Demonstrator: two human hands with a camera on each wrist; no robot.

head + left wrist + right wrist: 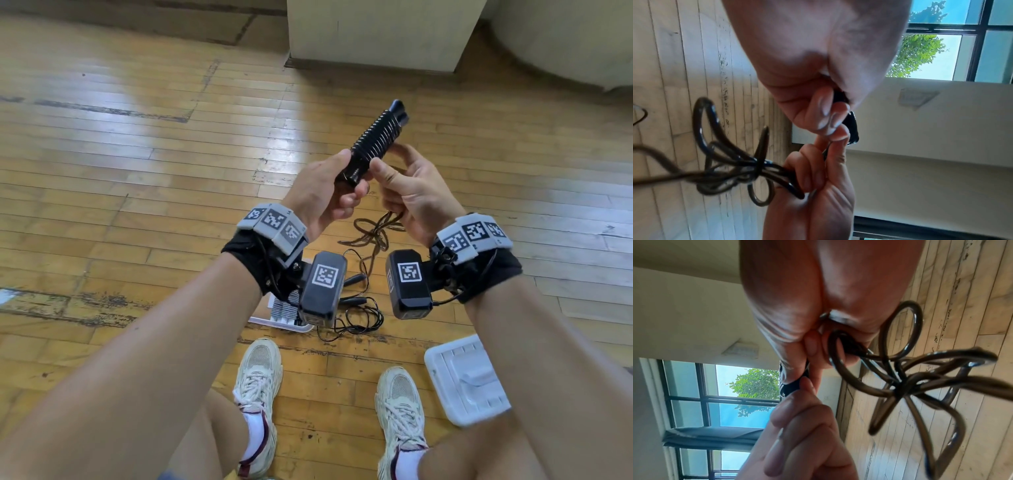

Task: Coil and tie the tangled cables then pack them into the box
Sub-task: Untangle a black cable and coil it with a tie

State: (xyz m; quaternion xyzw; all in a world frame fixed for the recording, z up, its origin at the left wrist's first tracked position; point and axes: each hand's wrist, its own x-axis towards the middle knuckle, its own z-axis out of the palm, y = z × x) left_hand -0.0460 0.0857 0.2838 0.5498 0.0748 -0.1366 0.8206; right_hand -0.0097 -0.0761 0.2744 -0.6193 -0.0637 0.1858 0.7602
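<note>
A: Room? 
B: Worn wood-plank floor [137, 171], window [962, 48] behind. White box [469, 380] by the right shoe, thin black cable [356, 315] loose beside it.
A: Hands?
B: Above the box. Left hand [322, 192] grips the wound cable bundle [373, 144]; right hand [407, 192] pinches its loose loops [900, 386].
A: Handling?
B: Likely light, springy, slick. Hold the wrapped middle.

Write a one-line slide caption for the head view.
Both hands, left hand and right hand, hold a tightly wound black cable bundle above tangled cables on the wooden floor.
</note>
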